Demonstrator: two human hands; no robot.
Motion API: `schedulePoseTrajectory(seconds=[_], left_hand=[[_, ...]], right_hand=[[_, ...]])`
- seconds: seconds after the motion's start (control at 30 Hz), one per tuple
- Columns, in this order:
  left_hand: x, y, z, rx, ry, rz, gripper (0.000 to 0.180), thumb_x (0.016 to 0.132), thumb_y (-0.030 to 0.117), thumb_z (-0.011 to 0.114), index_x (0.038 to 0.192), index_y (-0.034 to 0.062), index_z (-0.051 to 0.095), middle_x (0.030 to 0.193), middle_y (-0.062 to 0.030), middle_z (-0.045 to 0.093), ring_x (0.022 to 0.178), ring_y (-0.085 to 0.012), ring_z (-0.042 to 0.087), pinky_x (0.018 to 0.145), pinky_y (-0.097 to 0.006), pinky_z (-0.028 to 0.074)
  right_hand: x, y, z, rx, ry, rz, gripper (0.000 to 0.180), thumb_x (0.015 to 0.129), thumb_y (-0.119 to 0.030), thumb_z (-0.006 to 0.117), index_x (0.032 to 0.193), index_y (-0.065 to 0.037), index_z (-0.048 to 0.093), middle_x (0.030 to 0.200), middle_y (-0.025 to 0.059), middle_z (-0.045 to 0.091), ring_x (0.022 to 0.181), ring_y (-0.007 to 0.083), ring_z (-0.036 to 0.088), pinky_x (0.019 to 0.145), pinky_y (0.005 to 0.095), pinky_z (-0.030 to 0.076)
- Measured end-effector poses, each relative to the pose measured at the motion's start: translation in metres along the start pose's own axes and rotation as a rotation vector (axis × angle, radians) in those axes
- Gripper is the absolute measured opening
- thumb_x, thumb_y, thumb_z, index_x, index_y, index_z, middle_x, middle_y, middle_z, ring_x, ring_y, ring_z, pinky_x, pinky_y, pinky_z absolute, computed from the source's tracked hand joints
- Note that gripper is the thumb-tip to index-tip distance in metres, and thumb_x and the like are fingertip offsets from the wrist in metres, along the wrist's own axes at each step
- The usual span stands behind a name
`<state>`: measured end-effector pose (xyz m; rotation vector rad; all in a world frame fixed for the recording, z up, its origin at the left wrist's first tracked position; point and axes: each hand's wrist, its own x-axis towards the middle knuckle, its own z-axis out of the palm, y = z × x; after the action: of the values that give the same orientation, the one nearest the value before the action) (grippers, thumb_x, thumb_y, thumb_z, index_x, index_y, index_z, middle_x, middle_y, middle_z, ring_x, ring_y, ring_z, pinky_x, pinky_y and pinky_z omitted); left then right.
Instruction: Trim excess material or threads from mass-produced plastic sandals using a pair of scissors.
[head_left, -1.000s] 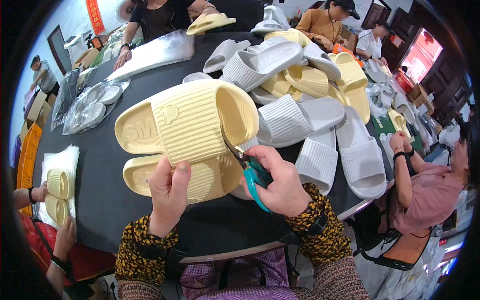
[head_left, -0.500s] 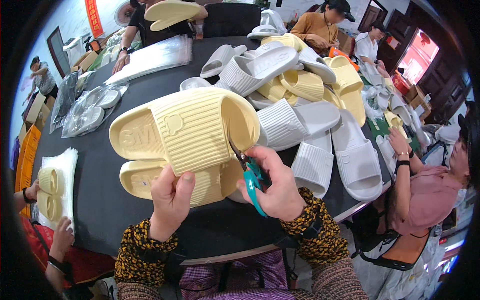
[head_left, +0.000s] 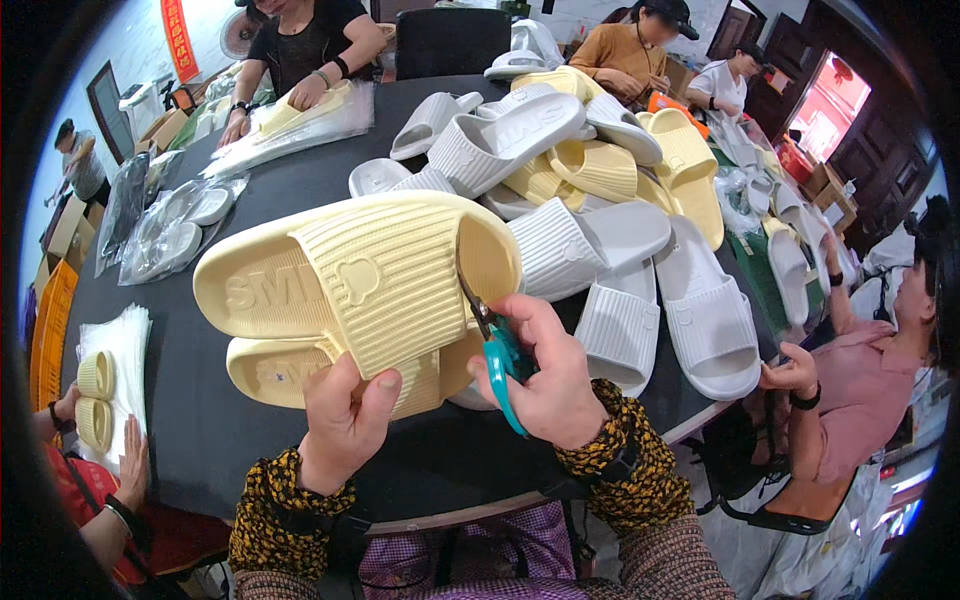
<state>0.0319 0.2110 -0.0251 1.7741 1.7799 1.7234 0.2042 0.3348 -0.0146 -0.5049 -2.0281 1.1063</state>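
Pinched at its strap edge by my left hand (head_left: 345, 415), a pale yellow ribbed slide slipper (head_left: 395, 270) hangs over the black table. A raised bear-head outline marks its strap. Its mate, a second yellow slipper (head_left: 270, 368), lies partly hidden underneath, also within the left hand's grip. My right hand (head_left: 548, 375) is closed round teal-handled scissors (head_left: 503, 375). Their dark blades reach into the upper slipper's toe opening, beside the strap's edge; whether they touch or cut anything is not clear.
Grey and yellow slippers (head_left: 550, 240) lie heaped on the table (head_left: 300, 185), close beyond my right hand. Bagged slippers (head_left: 185, 225) rest at the far left. Co-workers sit or stand round the table; one handles yellow slippers on clear bags (head_left: 125, 375) at left.
The yellow slippers have turned and shifted slightly left and nearer, while the scissors stay at the strap edge. Across the table, a co-worker has lowered yellow slippers onto the clear bags.
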Motion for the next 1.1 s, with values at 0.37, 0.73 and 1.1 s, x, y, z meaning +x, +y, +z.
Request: schedulePoseTrajectory(seconds=[0.37,0.73,1.1], left_hand=[[0.000,0.002,0.000,-0.002,-0.004,0.039,0.023,0.091,0.015,0.058,0.103,-0.0047,0.060,0.070,-0.0105,0.062,0.056,-0.0122,0.056,0.052,-0.025,0.042],[0.000,0.001,0.002,0.022,-0.022,0.069,0.021,0.090,0.013,0.058,0.102,-0.0038,0.061,0.066,-0.0078,0.060,0.052,-0.0111,0.054,0.050,-0.024,0.041],[0.005,0.009,0.001,-0.043,0.087,-0.115,0.022,0.094,0.011,0.053,0.108,-0.0058,0.055,0.066,-0.0009,0.053,0.056,-0.0049,0.044,0.051,-0.023,0.038]], right_hand=[[-0.002,0.001,0.001,0.041,-0.013,0.051,0.050,0.080,-0.005,0.070,0.121,0.003,0.043,0.087,0.0070,0.061,0.077,0.0080,0.056,0.069,0.0225,0.046],[0.001,0.005,0.001,0.055,0.042,-0.034,0.049,0.078,-0.008,0.072,0.118,0.002,0.046,0.085,0.0122,0.062,0.074,0.0142,0.062,0.068,0.0276,0.051],[0.008,0.016,-0.007,-0.083,0.206,-0.058,0.044,0.079,-0.009,0.073,0.115,0.001,0.050,0.091,0.0132,0.063,0.079,0.0171,0.064,0.072,0.0295,0.051]])
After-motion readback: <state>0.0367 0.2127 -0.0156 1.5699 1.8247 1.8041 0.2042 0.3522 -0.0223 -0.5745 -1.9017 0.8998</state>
